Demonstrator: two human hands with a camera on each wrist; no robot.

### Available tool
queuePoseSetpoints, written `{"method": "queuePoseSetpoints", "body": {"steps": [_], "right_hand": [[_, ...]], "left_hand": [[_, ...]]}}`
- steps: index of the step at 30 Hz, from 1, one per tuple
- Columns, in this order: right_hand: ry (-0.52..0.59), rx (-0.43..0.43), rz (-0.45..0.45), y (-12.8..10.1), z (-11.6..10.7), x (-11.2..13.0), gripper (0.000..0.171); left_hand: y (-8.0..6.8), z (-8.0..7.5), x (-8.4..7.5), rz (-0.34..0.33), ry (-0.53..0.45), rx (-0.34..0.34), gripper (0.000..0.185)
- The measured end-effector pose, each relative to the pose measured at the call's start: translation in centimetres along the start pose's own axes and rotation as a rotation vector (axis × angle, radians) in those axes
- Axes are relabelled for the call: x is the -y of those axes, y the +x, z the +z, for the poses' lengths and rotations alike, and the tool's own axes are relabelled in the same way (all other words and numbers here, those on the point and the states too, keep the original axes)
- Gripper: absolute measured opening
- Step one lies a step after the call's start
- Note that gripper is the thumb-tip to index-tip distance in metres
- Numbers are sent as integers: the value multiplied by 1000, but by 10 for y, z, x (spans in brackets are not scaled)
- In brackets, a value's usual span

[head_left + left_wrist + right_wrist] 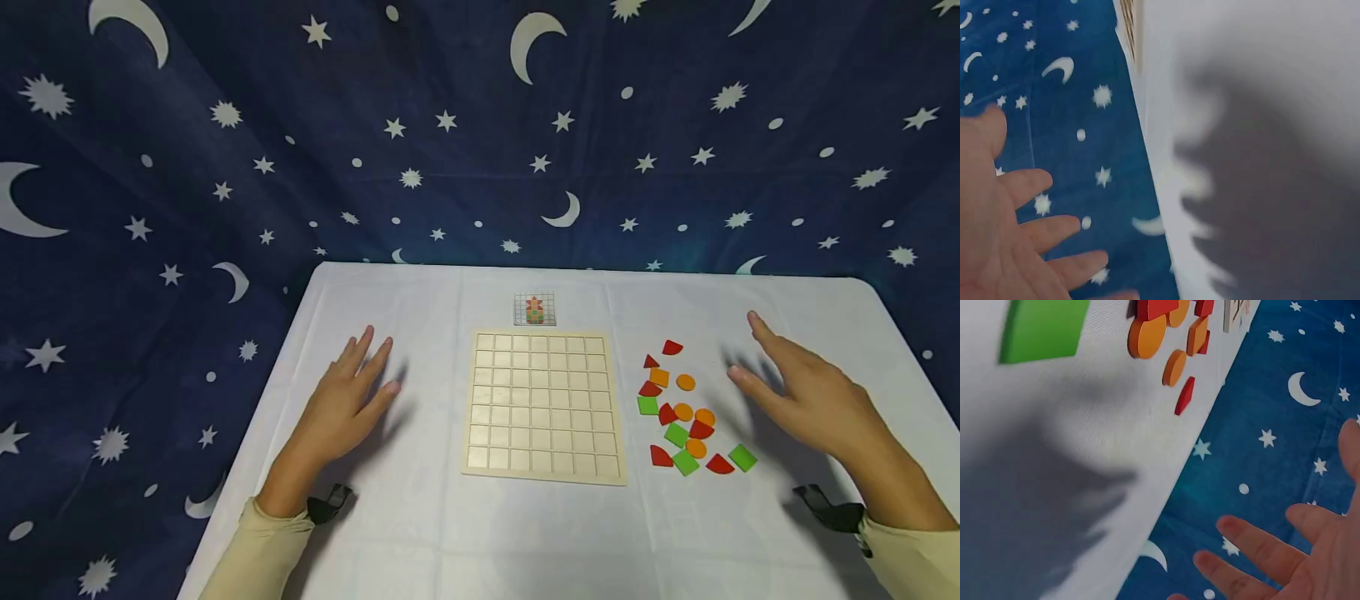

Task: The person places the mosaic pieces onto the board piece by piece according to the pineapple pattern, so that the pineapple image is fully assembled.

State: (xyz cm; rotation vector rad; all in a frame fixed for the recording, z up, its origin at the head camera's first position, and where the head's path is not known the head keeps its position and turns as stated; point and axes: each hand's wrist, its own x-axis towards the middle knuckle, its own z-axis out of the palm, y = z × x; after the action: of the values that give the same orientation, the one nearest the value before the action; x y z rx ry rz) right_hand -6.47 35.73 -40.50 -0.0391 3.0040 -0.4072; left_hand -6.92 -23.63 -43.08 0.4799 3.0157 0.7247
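Observation:
My left hand (341,408) hovers over the table to the left of a pale grid board (542,479), fingers spread and holding nothing. On the other side, my right hand (813,400) is held above the table, palm inward, fingers straight and nothing in them. Between that hand and the board lies a loose scatter of flat pieces: orange discs (686,382), an orange square (659,377), red quarter-circles (720,464), a small red triangle (651,362) and green squares (742,457). The board's square cells hold no pieces. Spread fingers (1050,234) show in the left wrist view.
A small pattern card (535,309) with a red, orange and green figure on a grid lies behind the board. White cloth covers the table (405,517). A dark blue curtain (465,142) with moons and stars hangs behind and at the left.

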Motion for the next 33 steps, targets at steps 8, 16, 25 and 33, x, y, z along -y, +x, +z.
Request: {"method": "queuePoseSetpoints", "body": {"steps": [8, 16, 25, 33], "right_hand": [[90, -26, -89, 33, 20, 15, 64], [157, 63, -179, 64, 42, 32, 45], [185, 88, -167, 77, 57, 41, 34], [253, 86, -155, 76, 56, 46, 24]], "left_hand": [[20, 24, -18, 28, -302, 25, 55], [44, 49, -34, 52, -291, 93, 57], [59, 65, -41, 62, -187, 221, 72], [64, 63, -47, 53, -89, 335, 89]]}}
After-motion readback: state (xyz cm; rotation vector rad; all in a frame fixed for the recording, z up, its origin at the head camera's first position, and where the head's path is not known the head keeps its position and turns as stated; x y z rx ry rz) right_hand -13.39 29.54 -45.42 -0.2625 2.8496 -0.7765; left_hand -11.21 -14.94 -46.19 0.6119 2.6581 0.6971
